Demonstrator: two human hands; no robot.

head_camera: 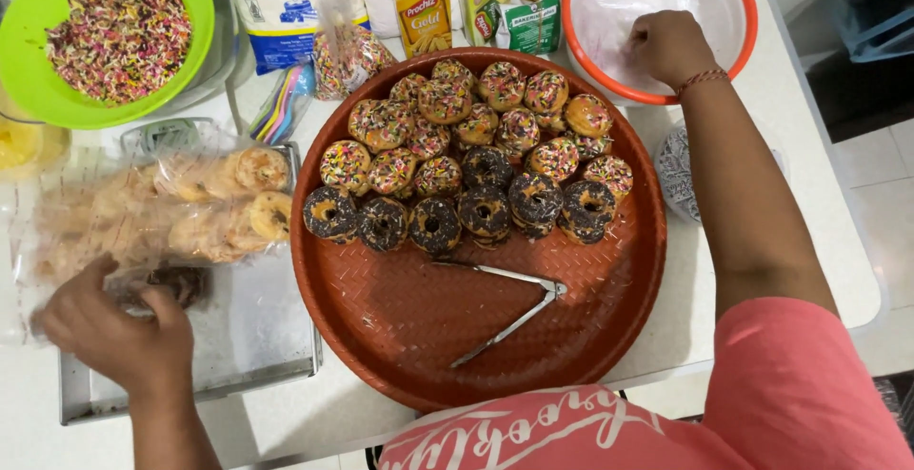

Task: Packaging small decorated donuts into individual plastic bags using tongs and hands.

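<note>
Two hands spread: left hand (114, 332) curled on clear plastic doughnut bag (143, 213), nine o'clock; right hand (666, 46) closed inside orange-rimmed bowl (657, 97), one o'clock; grip contents cannot be told.

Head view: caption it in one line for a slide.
Left hand on a bagged doughnut tray, right hand in an orange-rimmed bowl, sprinkled doughnuts on a round tray.

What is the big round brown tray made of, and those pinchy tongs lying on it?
The round tray looks like reddish-brown plastic: one even colour, a moulded woven pattern on its floor and a smooth raised rim. It could only imitate basketwork. The tongs look like metal, probably steel: thin, silvery-grey arms with a dull shine, joined at one end.
</note>
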